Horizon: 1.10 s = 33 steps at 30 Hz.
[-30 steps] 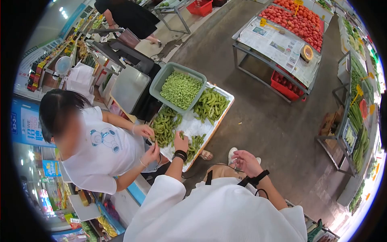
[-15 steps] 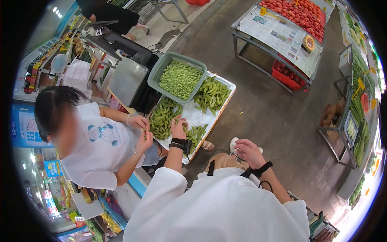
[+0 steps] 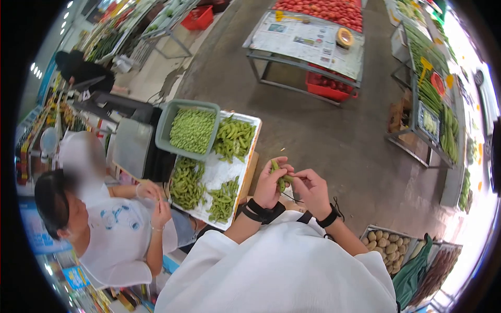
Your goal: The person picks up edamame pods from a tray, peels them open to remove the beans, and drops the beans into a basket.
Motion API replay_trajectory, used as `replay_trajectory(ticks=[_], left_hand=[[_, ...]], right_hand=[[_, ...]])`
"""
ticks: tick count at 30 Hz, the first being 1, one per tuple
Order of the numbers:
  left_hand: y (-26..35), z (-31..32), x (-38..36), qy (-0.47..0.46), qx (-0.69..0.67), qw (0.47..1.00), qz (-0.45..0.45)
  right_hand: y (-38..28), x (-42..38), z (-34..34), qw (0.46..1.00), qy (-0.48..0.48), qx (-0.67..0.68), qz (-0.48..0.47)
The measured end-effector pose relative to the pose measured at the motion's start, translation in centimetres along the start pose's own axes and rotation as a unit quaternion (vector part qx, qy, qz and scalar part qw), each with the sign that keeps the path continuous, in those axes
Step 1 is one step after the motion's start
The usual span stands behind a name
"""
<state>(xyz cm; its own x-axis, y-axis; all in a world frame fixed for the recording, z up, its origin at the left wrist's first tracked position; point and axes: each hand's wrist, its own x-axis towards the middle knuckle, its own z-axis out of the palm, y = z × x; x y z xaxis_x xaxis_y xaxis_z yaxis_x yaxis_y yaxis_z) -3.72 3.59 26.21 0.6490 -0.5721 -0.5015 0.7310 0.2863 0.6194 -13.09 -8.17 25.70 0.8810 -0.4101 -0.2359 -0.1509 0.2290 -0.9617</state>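
Left hand (image 3: 270, 183) and right hand (image 3: 311, 189) both pinched on green pods (image 3: 280, 177), raised just right of white tray (image 3: 249, 136) of pod piles

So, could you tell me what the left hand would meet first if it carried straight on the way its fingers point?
Probably bare floor: the left hand, holding pods, points up-frame past the tray, though depth is unclear.

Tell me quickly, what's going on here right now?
A person in white holds a green bean pod up in front of their chest, left hand gripping it and right hand pinching at its end. Beside them, a white tray holds piles of pods, with a green basket of shelled beans. Another person's hands work at the tray's edge.
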Motion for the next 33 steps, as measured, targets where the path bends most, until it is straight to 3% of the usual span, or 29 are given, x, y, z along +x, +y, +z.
replay_trajectory(ticks=[5,9,13,16,21,26,33], left_hand=[[-1.6,2.8,2.1,-0.070,-0.001,0.993,-0.096],[-3.5,4.9,3.3,-0.187,0.036,0.972,-0.141],[-5.1,9.5,2.6,-0.228,0.204,0.926,-0.222],[-7.7,11.7,2.3,-0.288,0.342,0.875,-0.183],[-11.1,15.7,1.8,-0.350,0.435,0.814,-0.158],[-13.6,18.9,2.0,-0.324,0.426,0.838,-0.106],[-16.9,21.6,1.9,-0.298,0.455,0.839,-0.003]], right_hand=[[-3.7,-2.1,-6.3,0.988,0.095,0.100,0.071],[-4.8,-4.8,-9.9,0.978,0.147,0.120,0.086],[-5.0,-8.1,-13.9,0.987,0.110,0.082,0.089],[-3.7,-9.9,-16.3,0.990,0.105,0.065,0.071],[-3.5,-12.1,-18.8,0.975,0.211,0.052,0.043],[-2.9,-13.6,-21.0,0.944,0.245,0.221,0.015],[-0.5,-13.7,-23.7,0.931,0.234,0.277,0.035]])
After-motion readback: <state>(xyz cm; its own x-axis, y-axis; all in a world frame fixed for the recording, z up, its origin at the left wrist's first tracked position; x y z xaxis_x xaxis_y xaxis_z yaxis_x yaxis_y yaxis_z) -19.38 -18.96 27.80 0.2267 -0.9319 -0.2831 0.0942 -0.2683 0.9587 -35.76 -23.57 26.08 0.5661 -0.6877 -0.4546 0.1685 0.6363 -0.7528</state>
